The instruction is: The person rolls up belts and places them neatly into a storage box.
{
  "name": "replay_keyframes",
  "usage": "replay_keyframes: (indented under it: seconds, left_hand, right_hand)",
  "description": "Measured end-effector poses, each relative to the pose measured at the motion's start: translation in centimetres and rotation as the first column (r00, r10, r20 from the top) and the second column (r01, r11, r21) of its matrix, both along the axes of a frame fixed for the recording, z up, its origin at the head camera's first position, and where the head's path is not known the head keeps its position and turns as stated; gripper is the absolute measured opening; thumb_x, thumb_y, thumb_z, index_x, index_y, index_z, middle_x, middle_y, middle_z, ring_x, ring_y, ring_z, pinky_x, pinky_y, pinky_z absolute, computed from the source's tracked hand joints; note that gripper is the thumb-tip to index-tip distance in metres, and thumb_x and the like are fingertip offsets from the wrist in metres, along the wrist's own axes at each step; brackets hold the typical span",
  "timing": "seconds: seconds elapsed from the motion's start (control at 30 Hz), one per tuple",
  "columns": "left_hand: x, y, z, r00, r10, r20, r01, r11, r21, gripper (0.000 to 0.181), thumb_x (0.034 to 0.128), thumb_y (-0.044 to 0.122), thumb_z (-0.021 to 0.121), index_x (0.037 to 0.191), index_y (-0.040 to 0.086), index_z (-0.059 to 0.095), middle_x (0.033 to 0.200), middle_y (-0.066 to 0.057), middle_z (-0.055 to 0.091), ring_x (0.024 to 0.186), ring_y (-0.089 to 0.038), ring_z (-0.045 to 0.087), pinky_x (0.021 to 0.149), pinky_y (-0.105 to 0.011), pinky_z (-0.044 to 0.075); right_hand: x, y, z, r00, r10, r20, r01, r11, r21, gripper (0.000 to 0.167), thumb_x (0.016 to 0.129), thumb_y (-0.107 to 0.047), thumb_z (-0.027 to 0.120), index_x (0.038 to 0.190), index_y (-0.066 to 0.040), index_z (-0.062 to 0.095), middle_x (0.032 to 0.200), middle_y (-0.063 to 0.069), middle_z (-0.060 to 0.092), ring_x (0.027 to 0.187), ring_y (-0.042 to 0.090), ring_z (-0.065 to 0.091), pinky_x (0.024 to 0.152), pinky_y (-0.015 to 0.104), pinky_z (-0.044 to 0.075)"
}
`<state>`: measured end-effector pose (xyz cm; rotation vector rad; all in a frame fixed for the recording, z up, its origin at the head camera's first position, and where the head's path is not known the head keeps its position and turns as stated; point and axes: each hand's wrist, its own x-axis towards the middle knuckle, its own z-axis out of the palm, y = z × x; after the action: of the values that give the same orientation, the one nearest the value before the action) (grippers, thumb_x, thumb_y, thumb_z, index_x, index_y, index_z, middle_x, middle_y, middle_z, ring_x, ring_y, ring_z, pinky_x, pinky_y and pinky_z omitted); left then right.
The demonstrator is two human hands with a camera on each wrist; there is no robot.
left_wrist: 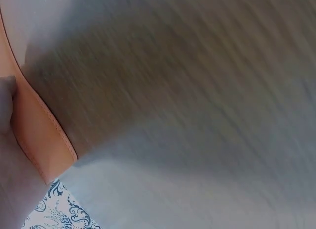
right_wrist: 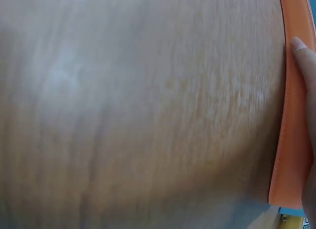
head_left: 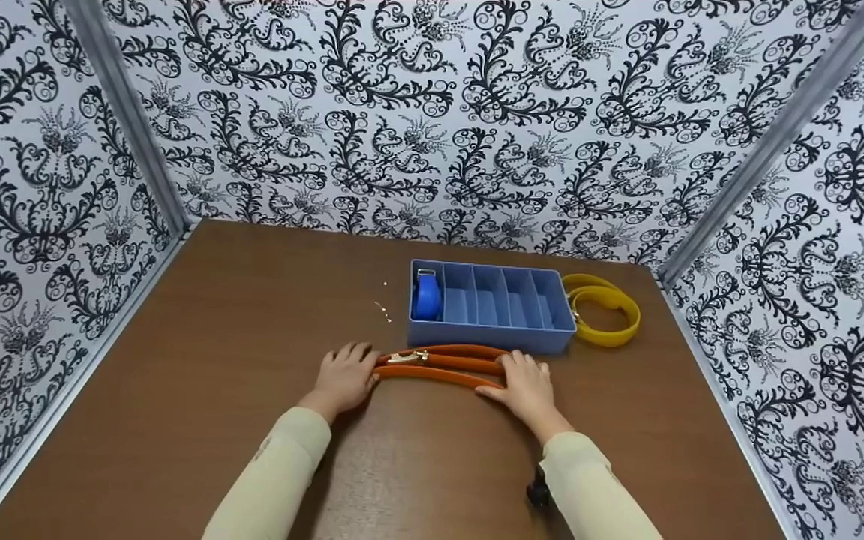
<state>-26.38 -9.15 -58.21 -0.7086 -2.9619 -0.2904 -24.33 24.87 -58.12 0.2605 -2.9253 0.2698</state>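
Observation:
An orange belt (head_left: 443,373) stands on edge on the table in long folded loops, its metal buckle near the left end. My left hand (head_left: 348,373) grips the left end of the loops; in the left wrist view its thumb lies against the orange strap (left_wrist: 42,125). At the right end my right hand (head_left: 528,386) holds the loops, with the thumb on the strap's (right_wrist: 295,120) near face in the right wrist view. Just behind the belt is a blue divided box (head_left: 492,335). A rolled blue belt (head_left: 426,296) sits in its leftmost compartment.
A coiled yellow belt (head_left: 608,337) lies against the box's right side. Small pale specks (head_left: 383,309) show on the table left of the box. A small black object (head_left: 537,491) is partly hidden by the right sleeve. Patterned walls (head_left: 432,112) enclose the brown table (head_left: 252,300).

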Motion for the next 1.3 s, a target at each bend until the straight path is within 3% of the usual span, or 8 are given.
replay_keyframes:
  seconds: [0.2,0.4,0.6,0.77,0.9,1.0,1.13,1.3]
  left_hand:
    - [0.5,0.3,1.4,0.999,0.018,0.045,-0.018,1.0,0.018,0.043,0.0966,0.03,0.059,0.134,0.009,0.054,0.139,-0.017,0.047,0.129,-0.039,0.041,0.1,-0.062,0.033]
    - [-0.1,0.6,0.9,0.995,0.048,0.091,-0.049,0.999,0.006,0.05,0.0985,0.037,0.054,0.14,0.009,0.05,0.146,-0.016,0.042,0.133,-0.038,0.037,0.104,-0.061,0.028]
    - [-0.3,0.7,1.1,0.99,0.098,0.104,-0.1,0.995,0.016,0.056,0.0937,0.041,0.06,0.14,0.01,0.05,0.146,-0.016,0.042,0.132,-0.039,0.037,0.105,-0.061,0.028]
    - [-0.2,1.0,1.0,0.989,0.103,0.107,-0.105,0.994,0.018,0.06,0.0905,0.043,0.064,0.138,0.009,0.051,0.144,-0.017,0.043,0.132,-0.04,0.037,0.104,-0.062,0.028]
    - [0.0,1.3,0.7,0.984,0.128,0.121,-0.134,0.99,0.045,0.071,0.0856,0.057,0.063,0.139,0.011,0.051,0.144,-0.016,0.043,0.133,-0.039,0.036,0.105,-0.061,0.026]
    - [0.1,1.6,0.8,0.979,0.145,0.144,-0.16,0.982,0.104,0.079,0.085,0.068,0.055,0.139,0.01,0.052,0.144,-0.016,0.044,0.134,-0.038,0.035,0.106,-0.061,0.025]
    - [-0.3,1.7,0.9,0.967,0.163,0.194,-0.195,0.968,0.16,0.07,0.0931,0.064,0.044,0.14,0.012,0.053,0.145,-0.013,0.045,0.136,-0.036,0.034,0.107,-0.061,0.023]
    - [-0.7,1.4,0.7,0.964,0.213,0.161,-0.238,0.959,0.151,0.05,0.0984,0.044,0.05,0.138,0.014,0.053,0.144,-0.012,0.046,0.136,-0.035,0.034,0.105,-0.06,0.027]
  right_hand:
    - [0.0,0.2,0.0,0.995,0.102,-0.001,-0.102,0.994,0.043,0.051,0.081,-0.063,0.065,0.092,-0.013,0.063,0.085,0.003,0.048,0.082,0.027,0.05,0.074,0.046,0.041]
    - [-0.3,0.0,-0.1,0.992,0.127,-0.014,-0.127,0.992,0.024,0.045,0.084,-0.059,0.063,0.077,-0.016,0.051,0.079,0.0,0.045,0.081,0.026,0.047,0.073,0.041,0.037]
    - [-0.7,-0.3,-0.1,0.991,0.133,-0.029,-0.131,0.989,0.07,0.048,0.086,-0.061,0.059,0.082,-0.013,0.056,0.082,0.004,0.055,0.081,0.028,0.052,0.073,0.044,0.041]
    - [-0.4,-0.1,-0.1,0.992,0.122,-0.012,-0.121,0.99,0.076,0.049,0.087,-0.061,0.059,0.085,-0.013,0.061,0.085,0.005,0.058,0.084,0.028,0.054,0.075,0.045,0.042]
    - [-0.2,0.2,0.1,0.991,0.13,0.011,-0.131,0.99,0.061,0.047,0.087,-0.061,0.059,0.085,-0.014,0.061,0.085,0.004,0.057,0.084,0.027,0.054,0.076,0.044,0.042]
    - [0.0,0.6,0.3,0.991,0.134,0.02,-0.135,0.989,0.056,0.046,0.086,-0.061,0.06,0.084,-0.015,0.06,0.084,0.003,0.057,0.084,0.027,0.053,0.077,0.044,0.042]
    - [0.1,1.2,0.3,0.99,0.134,0.035,-0.136,0.989,0.056,0.049,0.085,-0.064,0.059,0.083,-0.015,0.06,0.084,0.003,0.056,0.085,0.027,0.053,0.079,0.045,0.042]
    - [-0.3,1.3,0.0,0.988,0.151,0.017,-0.151,0.987,0.058,0.051,0.085,-0.065,0.058,0.083,-0.014,0.061,0.084,0.004,0.058,0.086,0.029,0.054,0.081,0.047,0.043]
